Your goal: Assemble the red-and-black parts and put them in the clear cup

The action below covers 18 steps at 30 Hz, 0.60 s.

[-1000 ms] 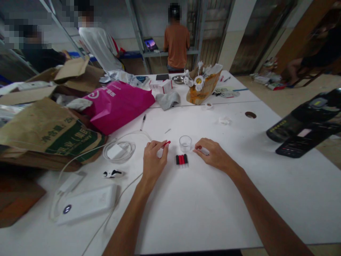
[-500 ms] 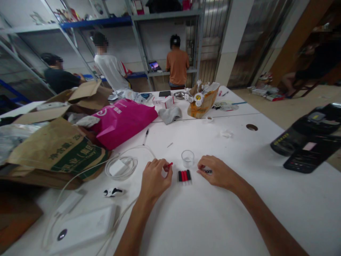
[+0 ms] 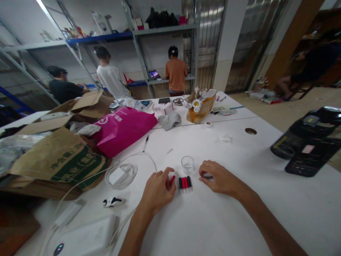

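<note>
The left hand pinches a small red cylinder just beside a short row of black and red cylinders; the right hand curls, its grip unclear. Handling that piece likely calls for a steady pinch.

The cup was colourless and clear. Just nearer than the cup, a row of small sticks read black, red, red, black, with clear lower ends. Nearer and left of the cup, a small piece was red. Beyond the cup to the left, a bag was magenta with white print; a paper sack, brown with a green band. Right of the cup, a bottle was black, lettered yellow.
</note>
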Each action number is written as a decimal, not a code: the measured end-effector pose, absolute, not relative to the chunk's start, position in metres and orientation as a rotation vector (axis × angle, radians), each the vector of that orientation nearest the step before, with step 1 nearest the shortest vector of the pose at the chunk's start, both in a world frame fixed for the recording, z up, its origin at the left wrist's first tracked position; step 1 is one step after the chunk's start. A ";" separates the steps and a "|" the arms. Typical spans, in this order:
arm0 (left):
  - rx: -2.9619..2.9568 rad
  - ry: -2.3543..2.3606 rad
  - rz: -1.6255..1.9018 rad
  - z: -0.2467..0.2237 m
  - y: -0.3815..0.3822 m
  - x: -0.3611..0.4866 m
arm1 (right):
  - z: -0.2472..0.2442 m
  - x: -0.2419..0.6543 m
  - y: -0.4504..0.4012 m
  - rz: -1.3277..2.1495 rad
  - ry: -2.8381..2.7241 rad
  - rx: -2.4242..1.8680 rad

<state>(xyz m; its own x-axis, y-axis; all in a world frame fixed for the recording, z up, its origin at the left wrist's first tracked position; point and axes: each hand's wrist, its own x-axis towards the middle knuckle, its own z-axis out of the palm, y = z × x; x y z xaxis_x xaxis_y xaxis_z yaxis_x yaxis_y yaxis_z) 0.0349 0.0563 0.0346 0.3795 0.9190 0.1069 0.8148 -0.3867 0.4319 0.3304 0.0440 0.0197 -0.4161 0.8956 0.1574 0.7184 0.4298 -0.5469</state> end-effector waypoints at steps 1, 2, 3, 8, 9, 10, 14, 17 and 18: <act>2.343 1.509 0.470 0.034 0.056 0.034 | 0.021 0.331 0.044 0.566 -2.257 -1.369; 2.347 1.499 0.465 0.034 0.057 0.034 | 0.021 0.331 0.043 0.571 -2.255 -1.368; 2.344 1.492 0.470 0.033 0.057 0.033 | 0.022 0.332 0.043 0.575 -2.254 -1.368; 2.129 1.452 0.683 0.030 0.060 0.031 | 0.024 0.332 0.043 0.593 -2.248 -1.374; 2.063 1.426 0.729 0.030 0.060 0.031 | 0.025 0.332 0.043 0.592 -2.238 -1.374; 2.002 1.394 0.767 0.031 0.060 0.032 | 0.025 0.331 0.043 0.593 -2.220 -1.374; 1.775 1.278 0.901 0.034 0.061 0.035 | 0.028 0.329 0.043 0.692 -1.990 -1.356; 1.457 1.146 1.073 0.036 0.064 0.038 | 0.029 0.326 0.048 0.821 -1.670 -1.229; 1.319 1.079 1.134 0.037 0.065 0.039 | 0.028 0.326 0.051 0.855 -1.545 -1.176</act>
